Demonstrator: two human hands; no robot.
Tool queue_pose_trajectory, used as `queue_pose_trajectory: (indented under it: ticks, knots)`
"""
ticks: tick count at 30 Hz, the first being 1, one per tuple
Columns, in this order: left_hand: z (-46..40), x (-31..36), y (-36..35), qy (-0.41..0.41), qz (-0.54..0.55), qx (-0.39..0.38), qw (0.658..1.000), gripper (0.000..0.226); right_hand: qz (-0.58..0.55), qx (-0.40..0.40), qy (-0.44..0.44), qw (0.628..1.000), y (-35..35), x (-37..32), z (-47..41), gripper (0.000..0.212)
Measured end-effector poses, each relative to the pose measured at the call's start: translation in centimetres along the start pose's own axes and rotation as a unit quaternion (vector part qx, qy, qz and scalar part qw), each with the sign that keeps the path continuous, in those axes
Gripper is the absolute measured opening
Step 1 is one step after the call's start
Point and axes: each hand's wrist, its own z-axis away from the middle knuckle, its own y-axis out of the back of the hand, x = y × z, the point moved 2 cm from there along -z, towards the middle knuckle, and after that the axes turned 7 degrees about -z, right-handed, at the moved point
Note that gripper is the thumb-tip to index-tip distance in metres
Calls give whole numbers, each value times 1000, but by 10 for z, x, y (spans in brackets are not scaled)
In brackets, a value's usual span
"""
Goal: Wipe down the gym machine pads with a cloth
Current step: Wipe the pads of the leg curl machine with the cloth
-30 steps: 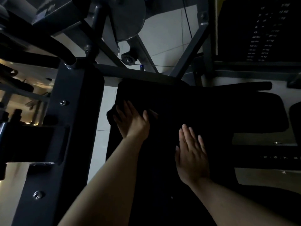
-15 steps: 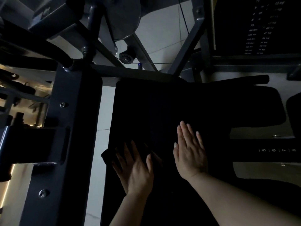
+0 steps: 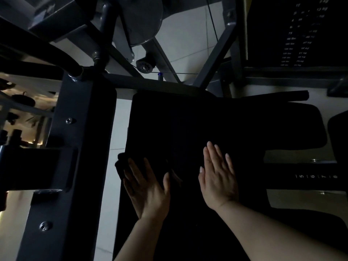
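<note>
A long black pad (image 3: 169, 125) of the gym machine runs from the frame's middle toward me. My left hand (image 3: 148, 187) lies flat with straight, spread fingers on a dark cloth (image 3: 122, 162) at the pad's left edge; the cloth bulges out past that edge. My right hand (image 3: 218, 178) rests flat on the pad beside it, fingers straight and together, holding nothing. The scene is dim and the cloth's outline blends into the pad.
A wide grey steel upright (image 3: 75, 147) with bolts stands close on the left. Frame bars, a pulley (image 3: 146, 65) and a cable cross above the pad. A weight stack (image 3: 301, 34) is at top right. Another black pad (image 3: 291, 127) and a numbered adjuster (image 3: 316, 176) lie right.
My left hand has slid the cloth down the pad's left side toward me over the last second. My right hand has stayed flat in nearly the same spot.
</note>
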Motion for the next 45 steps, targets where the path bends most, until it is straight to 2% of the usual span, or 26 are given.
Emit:
queue_pose_trajectory:
  ticks: [5,9,12,17,20,23,29,32,35,39,41,45]
  knots:
    - [54,-4,-9,-74,-30,-68,994,66,-8,3,-4,1000,0,-2,1,55]
    - [16,25,4,-42,-8,-84,996,73,-15,3,0,1000,-1,-2,-1,55]
    - [-33,55,20,1,23,-83,996,69,-31,2,9,999,1,0,-1,53]
    - [-70,80,32,-3,46,-66,997,65,-120,32,22,992,6,3,-1,50]
    - [-44,68,29,-76,16,-54,996,60,-118,36,29,992,8,2,-2,52]
    - [4,50,18,-121,-7,-63,991,65,-106,17,17,994,7,1,-2,56]
    - [122,25,-11,-133,-43,-119,983,79,-110,14,21,994,7,2,0,57]
    - [149,13,-14,-130,-51,-138,981,84,-104,10,18,994,8,2,0,57]
    - [127,16,-13,-117,-36,-139,983,84,-93,10,17,995,8,1,0,57]
    - [46,37,3,-70,-5,-80,994,80,-74,10,10,997,7,0,-1,56]
    - [7,48,13,-67,7,-77,995,79,-59,9,11,998,6,0,-2,56]
    - [1,44,15,-86,17,-61,994,73,-35,-1,14,999,5,1,-2,58]
